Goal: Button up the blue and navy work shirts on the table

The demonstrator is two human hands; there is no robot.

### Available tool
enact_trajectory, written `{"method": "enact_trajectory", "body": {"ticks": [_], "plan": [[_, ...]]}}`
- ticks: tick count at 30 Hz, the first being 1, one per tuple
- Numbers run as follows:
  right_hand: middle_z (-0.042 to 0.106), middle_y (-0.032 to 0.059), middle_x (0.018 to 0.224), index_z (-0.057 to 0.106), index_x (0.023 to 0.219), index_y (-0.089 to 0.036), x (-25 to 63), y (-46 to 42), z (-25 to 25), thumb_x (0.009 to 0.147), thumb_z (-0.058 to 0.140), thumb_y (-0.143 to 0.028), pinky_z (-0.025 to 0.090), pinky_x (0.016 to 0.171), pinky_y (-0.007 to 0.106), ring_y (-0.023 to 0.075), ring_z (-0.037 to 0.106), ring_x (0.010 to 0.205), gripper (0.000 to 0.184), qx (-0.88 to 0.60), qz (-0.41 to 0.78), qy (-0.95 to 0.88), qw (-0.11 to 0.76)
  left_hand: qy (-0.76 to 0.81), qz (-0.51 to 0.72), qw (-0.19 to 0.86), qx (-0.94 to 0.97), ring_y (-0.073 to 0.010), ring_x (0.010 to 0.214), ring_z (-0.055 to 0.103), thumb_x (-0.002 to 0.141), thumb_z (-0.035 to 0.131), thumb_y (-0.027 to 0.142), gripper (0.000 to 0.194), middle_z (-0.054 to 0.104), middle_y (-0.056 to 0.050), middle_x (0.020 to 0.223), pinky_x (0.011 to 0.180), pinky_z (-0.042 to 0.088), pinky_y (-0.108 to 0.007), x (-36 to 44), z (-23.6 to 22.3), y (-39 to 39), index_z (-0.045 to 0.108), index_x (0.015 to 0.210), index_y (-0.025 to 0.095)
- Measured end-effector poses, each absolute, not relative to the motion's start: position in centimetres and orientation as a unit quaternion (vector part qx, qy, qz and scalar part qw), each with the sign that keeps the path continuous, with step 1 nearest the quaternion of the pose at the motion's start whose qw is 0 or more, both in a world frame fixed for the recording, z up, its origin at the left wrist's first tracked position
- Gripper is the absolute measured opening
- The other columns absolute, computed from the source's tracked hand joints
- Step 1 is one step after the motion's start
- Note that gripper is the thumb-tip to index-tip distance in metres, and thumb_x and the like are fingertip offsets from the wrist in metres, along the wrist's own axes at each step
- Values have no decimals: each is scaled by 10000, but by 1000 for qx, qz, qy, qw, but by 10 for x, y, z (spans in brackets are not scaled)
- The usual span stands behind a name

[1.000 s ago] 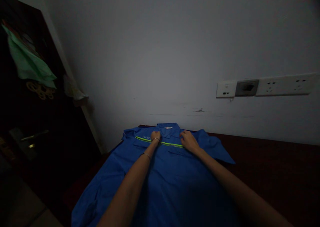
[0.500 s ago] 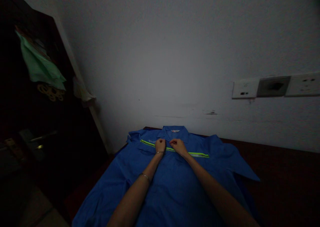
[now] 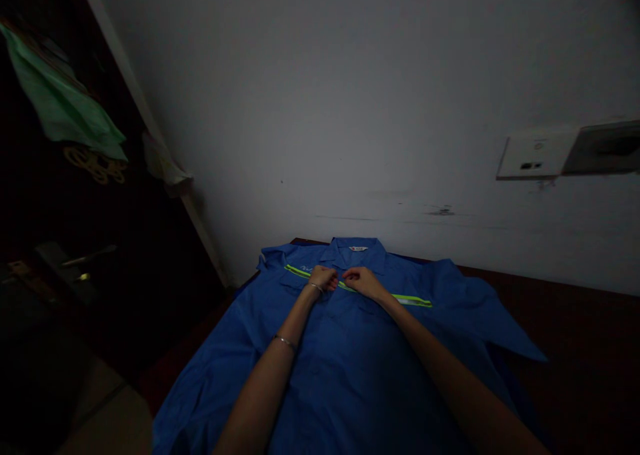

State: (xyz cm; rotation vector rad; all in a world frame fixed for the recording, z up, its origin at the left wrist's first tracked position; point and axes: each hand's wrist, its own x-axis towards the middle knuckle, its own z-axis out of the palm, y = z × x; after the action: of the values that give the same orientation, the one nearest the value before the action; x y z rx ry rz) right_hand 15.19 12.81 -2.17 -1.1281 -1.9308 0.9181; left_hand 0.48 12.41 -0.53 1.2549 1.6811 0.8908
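A blue long-sleeved work shirt [image 3: 320, 348] lies spread front up, its collar towards the wall and a yellow-green reflective stripe [image 3: 413, 300] across the chest. Just below the collar, my left hand [image 3: 323, 278] is closed at the shirt's front edge, fingers curled in. Close by on the right, my right hand [image 3: 364, 281] pinches with thumb and forefinger at the same front opening. A small gap separates the two hands. Any button between the fingertips is too small and dark to make out. Bracelets circle my left wrist and forearm.
The shirt rests on a dark reddish table [image 3: 580, 328] pushed against a pale wall [image 3: 320, 108]. Sockets [image 3: 537, 155] are set in the wall at right. At left stands a dark door [image 3: 150, 268] with a metal handle [image 3: 90, 256] and a hanging green cloth [image 3: 75, 101].
The view has shifted slightly, moving the sockets rightward. My left hand has turned so that its curled fingers show. My right hand still pinches beside it, below the collar.
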Motion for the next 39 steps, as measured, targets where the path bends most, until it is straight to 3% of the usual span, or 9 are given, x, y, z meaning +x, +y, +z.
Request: {"method": "enact_trajectory", "body": {"ticks": [10, 15, 25, 31, 39], "plan": [[633, 23, 682, 658, 823, -111, 158, 122, -17, 660, 593, -186, 430, 573, 207, 119, 558, 616, 190, -408, 341, -774, 344, 638, 318, 421, 561, -58, 338, 412, 727, 564, 250, 259, 453, 50, 385, 359, 318, -161, 2, -7, 119, 498, 504, 138], [611, 43, 751, 651, 789, -130, 161, 114, -15, 725, 548, -176, 442, 643, 228, 124, 560, 667, 130, -366, 216, -834, 353, 638, 315, 427, 558, -57, 335, 402, 733, 545, 215, 241, 441, 51, 368, 362, 317, -162, 3, -4, 118, 499, 509, 139], [587, 54, 850, 624, 868, -165, 167, 107, -11, 798, 506, -197, 419, 751, 251, 161, 547, 846, 141, -343, 44, -892, 292, 634, 327, 458, 530, -65, 375, 431, 734, 534, 213, 236, 464, 30, 390, 388, 339, -164, 2, -3, 120, 516, 514, 130], [579, 83, 913, 602, 900, -178, 164, 98, -4, 828, 470, -210, 431, 726, 257, 188, 526, 898, 154, -365, -41, -902, 229, 631, 334, 471, 518, -60, 361, 423, 733, 506, 190, 230, 461, 24, 400, 388, 332, -166, 3, -1, 119, 501, 513, 124], [574, 108, 904, 591, 882, -173, 163, 96, -3, 847, 452, -235, 444, 689, 283, 225, 481, 937, 156, -370, -86, -893, 242, 621, 345, 474, 520, -62, 375, 422, 752, 513, 205, 218, 462, 34, 426, 408, 354, -180, 3, 1, 116, 503, 548, 130]]}}
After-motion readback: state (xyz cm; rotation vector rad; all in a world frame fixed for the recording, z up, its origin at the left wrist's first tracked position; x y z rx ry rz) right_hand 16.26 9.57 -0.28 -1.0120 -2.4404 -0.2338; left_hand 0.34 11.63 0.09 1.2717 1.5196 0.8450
